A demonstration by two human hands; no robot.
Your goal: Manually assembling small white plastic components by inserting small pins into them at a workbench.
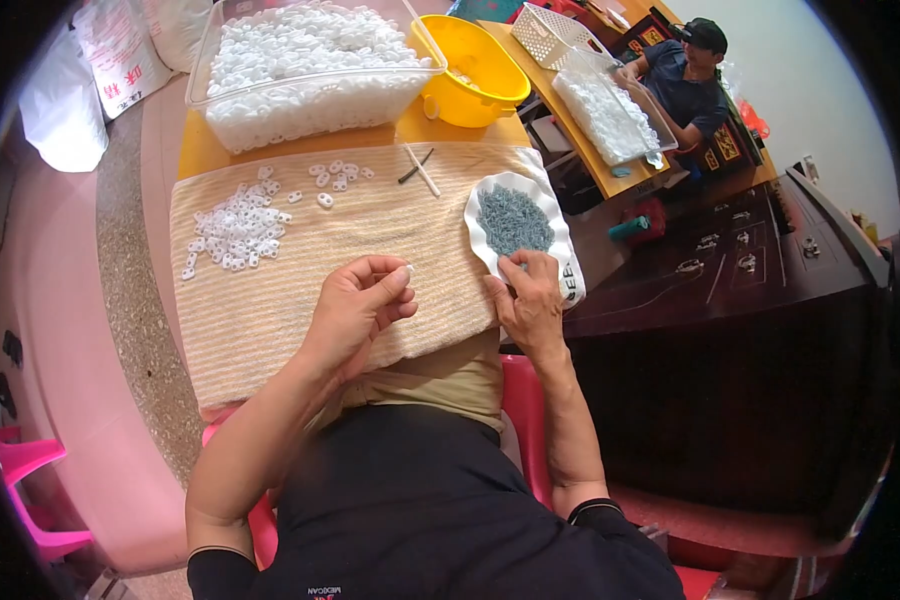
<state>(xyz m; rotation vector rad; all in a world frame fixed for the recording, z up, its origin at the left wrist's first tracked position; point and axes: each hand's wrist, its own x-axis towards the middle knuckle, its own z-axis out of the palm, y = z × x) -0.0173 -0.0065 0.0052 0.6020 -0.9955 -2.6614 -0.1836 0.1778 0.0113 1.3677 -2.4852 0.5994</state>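
Small white plastic piece (411, 268), pinched in left grip (358, 305) by thumb and forefinger above striped tan cloth (370, 225); scant hold, could slip. Right grip (533, 305) at near rim of scalloped white tray (476, 236), closure unclear; leaning there might spill tiny grey-blue pieces (513, 218).

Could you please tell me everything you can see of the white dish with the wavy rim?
The white dish is shallow and smooth, with a scalloped rim; it looks like plastic or ceramic, though I cannot tell which. It sits upright toward the right end of the striped towel, holding a heap of tiny grey-blue pieces. The person's right hand covers part of its near edge, fingers reaching over it; whether they touch the dish itself is unclear.
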